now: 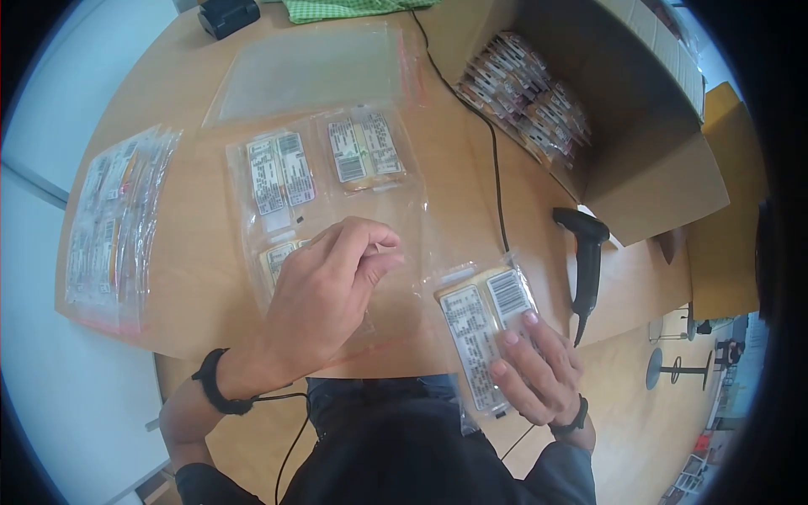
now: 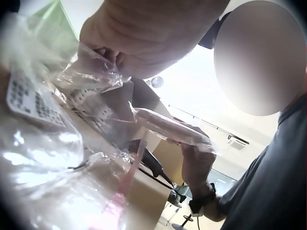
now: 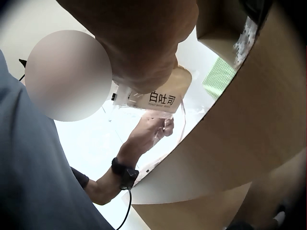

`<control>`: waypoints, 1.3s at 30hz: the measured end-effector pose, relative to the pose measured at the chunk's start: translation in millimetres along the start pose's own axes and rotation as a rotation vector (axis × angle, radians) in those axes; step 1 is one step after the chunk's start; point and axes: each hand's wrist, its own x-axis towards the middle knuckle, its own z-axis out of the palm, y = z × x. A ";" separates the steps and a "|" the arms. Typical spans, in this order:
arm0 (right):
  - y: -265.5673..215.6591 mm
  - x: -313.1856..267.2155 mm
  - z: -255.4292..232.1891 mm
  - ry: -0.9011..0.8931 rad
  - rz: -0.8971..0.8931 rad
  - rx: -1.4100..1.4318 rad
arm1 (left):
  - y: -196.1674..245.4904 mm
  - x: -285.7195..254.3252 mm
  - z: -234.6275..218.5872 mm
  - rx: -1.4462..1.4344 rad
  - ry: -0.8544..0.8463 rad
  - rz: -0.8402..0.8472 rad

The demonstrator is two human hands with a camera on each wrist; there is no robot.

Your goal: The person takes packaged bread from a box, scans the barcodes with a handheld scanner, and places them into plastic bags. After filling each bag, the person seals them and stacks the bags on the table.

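A large clear bag (image 1: 396,219) lies flat, with labelled flat packs (image 1: 280,172) inside. Over its lower part, my left hand (image 1: 316,290) has curled fingers; the left wrist view shows clear film (image 2: 98,72) pinched at the fingers of that hand (image 2: 148,36). My right hand (image 1: 543,370) holds another flat pack (image 1: 471,337) by its right side, label up, at the table's front edge, fingers across the top and thumb hidden. Seen from the right wrist, this pack (image 3: 180,86) has dark characters printed on its underside.
Filled bags (image 1: 118,219) are stacked at left, flat clear bags (image 1: 311,71) at the back. An open carton (image 1: 656,160) holding many packs stands at back right. A black scanner (image 1: 587,261) and its cable lie right of centre. Green checked cloth (image 1: 337,8) lies behind.
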 end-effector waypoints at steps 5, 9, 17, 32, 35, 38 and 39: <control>-15.4 -17.5 -8.3 0.047 0.087 0.306 | 11.7 1.9 -5.9 0.111 -0.110 0.135; -23.0 -5.5 9.6 0.068 -0.030 0.569 | 9.6 8.1 0.5 0.074 -0.158 0.117; -4.9 20.9 28.0 0.018 -0.008 0.173 | 5.8 6.4 -15.0 0.048 -0.236 0.113; -38.8 54.0 59.2 -0.075 -0.053 -0.039 | 14.4 14.6 -10.5 0.092 -0.203 0.198; -36.3 61.7 70.5 -0.201 -0.014 -0.096 | 16.1 12.3 -8.0 0.159 -0.275 0.229; -27.6 68.2 77.8 -0.181 -0.041 0.105 | 16.0 4.1 -4.8 0.286 -0.294 0.314; -27.1 67.9 79.5 -0.169 -0.085 0.126 | 11.4 2.5 -4.0 0.319 -0.270 0.402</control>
